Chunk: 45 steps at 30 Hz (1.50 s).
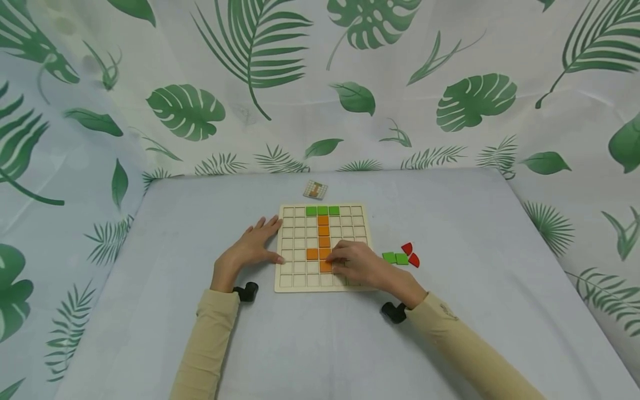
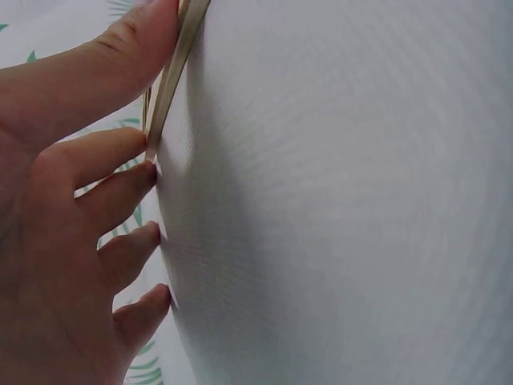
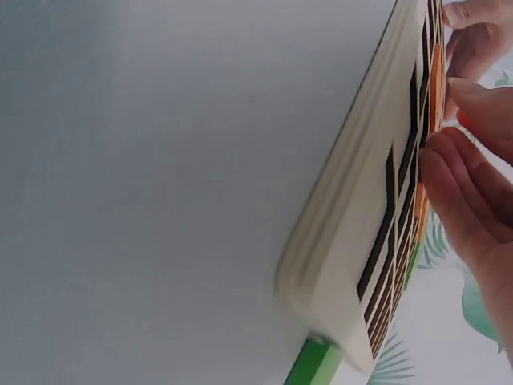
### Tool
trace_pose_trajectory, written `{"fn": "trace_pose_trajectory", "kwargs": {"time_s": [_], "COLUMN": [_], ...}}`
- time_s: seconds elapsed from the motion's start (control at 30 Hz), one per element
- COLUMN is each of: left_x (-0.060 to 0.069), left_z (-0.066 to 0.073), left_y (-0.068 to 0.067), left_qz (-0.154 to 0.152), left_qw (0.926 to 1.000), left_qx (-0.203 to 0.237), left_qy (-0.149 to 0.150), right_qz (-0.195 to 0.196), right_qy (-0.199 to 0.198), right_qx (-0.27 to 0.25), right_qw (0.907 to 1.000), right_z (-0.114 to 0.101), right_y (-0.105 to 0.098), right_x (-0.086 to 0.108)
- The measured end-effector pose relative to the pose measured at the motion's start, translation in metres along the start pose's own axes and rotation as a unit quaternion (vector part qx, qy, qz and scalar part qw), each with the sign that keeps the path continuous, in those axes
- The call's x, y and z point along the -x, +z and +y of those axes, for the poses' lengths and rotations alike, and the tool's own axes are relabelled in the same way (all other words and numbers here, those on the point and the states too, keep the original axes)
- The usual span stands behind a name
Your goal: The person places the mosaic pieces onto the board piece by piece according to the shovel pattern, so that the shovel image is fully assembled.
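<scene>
One board, two loose green squares, two loose red wedges.

Head view looks forward and down from above — wrist views, low and close, share the board edge-on.

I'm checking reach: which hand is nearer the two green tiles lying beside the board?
Right. The right hand is over the board, just left of the green tiles; the left hand is at the board's left edge, with the board between it and them.

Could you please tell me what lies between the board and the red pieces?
Two green squares lie between the board and the red pieces, as the head view shows.
</scene>
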<state>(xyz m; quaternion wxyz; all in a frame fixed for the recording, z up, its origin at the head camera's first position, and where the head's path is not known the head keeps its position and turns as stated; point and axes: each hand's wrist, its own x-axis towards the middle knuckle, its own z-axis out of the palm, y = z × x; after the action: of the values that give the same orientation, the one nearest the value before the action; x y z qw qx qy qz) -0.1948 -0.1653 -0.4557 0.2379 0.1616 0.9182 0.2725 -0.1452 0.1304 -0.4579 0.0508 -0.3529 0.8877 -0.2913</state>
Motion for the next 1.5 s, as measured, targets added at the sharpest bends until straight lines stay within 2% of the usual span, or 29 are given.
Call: {"fn": "trace_pose_trajectory", "kwargs": {"time_s": [0.2, 0.53, 1.0, 1.5], "left_x": [-0.001, 0.0, 0.0, -0.001], "left_z": [-0.001, -0.001, 0.001, 0.0], "left_y": [0.0, 0.0, 0.0, 0.0], "left_qz": [-0.004, -0.002, -0.003, -0.003], "left_qw": [1.0, 1.0, 1.0, 1.0], "left_qx": [0.0, 0.0, -0.003, 0.002], "left_qy": [-0.005, -0.006, -0.002, -0.004], "right_qz": [0.019, 0.021, 0.018, 0.019], "right_qy": [-0.009, 0.032, 0.08, 0.122], "right_qx": [-0.017, -0.024, 0.001, 0.042], "right_qw": [0.9996, 0.999, 0.9966, 0.9914], "right_z": [0.005, 0.016, 0.032, 0.047], "right_y": [-0.005, -0.018, -0.034, -0.043], "right_x": [0.007, 0.025, 0.049, 0.066]}}
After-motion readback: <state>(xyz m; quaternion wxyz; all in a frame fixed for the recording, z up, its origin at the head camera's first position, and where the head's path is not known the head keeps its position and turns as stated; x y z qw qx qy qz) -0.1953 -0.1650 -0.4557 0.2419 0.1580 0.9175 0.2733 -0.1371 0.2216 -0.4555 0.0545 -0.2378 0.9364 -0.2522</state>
